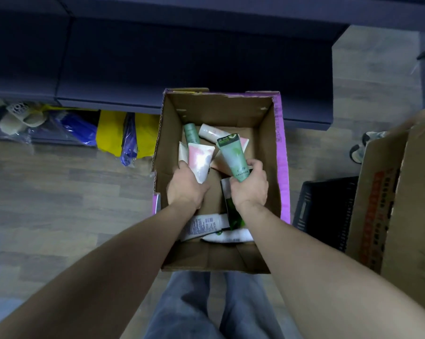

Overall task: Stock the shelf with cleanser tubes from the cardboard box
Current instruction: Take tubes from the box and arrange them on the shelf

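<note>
An open cardboard box (pixel 267 148) with purple outer sides stands on the floor below me. Both my hands are inside it. My left hand (pixel 185 185) grips a pink-and-white cleanser tube (pixel 200 160) by its lower end. My right hand (pixel 251 185) grips a pale green tube (pixel 233 152) with a dark green crimped end pointing away from me. Several more tubes lie loose in the box: a green one (pixel 190 134) and a white one (pixel 210 132) at the far side, a dark green one (pixel 233 211) and white ones (pixel 204 225) near me. The dark shelf unit (pixel 182 57) rises just behind the box.
A larger cardboard box (pixel 397 204) stands at the right, with a black plastic crate (pixel 326 209) between it and the purple box. Yellow and blue bagged goods (pixel 113 133) lie under the shelf at the left. Another person's shoes (pixel 363 145) show at the right. Wooden floor surrounds everything.
</note>
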Tool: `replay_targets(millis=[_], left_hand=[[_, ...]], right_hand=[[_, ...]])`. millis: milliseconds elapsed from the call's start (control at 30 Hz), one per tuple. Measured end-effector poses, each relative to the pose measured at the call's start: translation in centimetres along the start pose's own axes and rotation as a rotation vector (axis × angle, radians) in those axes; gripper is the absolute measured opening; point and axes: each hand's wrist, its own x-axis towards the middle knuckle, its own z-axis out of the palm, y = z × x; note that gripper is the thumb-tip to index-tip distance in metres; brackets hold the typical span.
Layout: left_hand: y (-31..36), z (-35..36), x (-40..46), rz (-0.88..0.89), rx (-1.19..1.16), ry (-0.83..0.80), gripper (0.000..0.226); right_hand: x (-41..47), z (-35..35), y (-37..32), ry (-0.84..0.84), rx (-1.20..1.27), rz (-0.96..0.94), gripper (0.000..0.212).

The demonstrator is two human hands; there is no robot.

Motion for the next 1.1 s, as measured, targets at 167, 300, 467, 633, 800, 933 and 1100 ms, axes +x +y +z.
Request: replay_targets(millis=[167,300,467,633,800,933,1100], left_hand=[[1.4,-1.9,-1.4,0.001,-0.046,0.034,0.063],[2.5,-3.5,-2.4,0.001,-0.06,0.075,0.063],[4.6,-6.3,-4.2,0.003,-0.091,0.148,0.063],[7.6,-10.6,-5.8,0.049,-0.139,0.251,0.064],[10.9,-16.0,-7.6,0.121,-0.18,0.369,0.06],[13.3,-20.5,-9.6,0.173,-0.217,0.467,0.06],[15.6,-26.5,-12.5,0.264,-0.31,0.605,0.058]], right_hand=[[-1.0,-1.6,-1.3,0.026,0.016,0.075,0.046],[-1.6,-3.2,-2.4,0.048,0.102,0.101,0.05],[-2.5,-5.7,-4.1,0.104,0.142,0.013,0.051],[-3.3,-9.5,-7.0,0.143,0.144,-0.113,0.053],[-4.6,-13.4,-11.1,0.198,0.189,-0.258,0.051],[-5.8,-16.8,-14.7,0.251,0.227,-0.352,0.05],[-8.2,-21.3,-19.8,0.333,0.283,-0.463,0.05]])
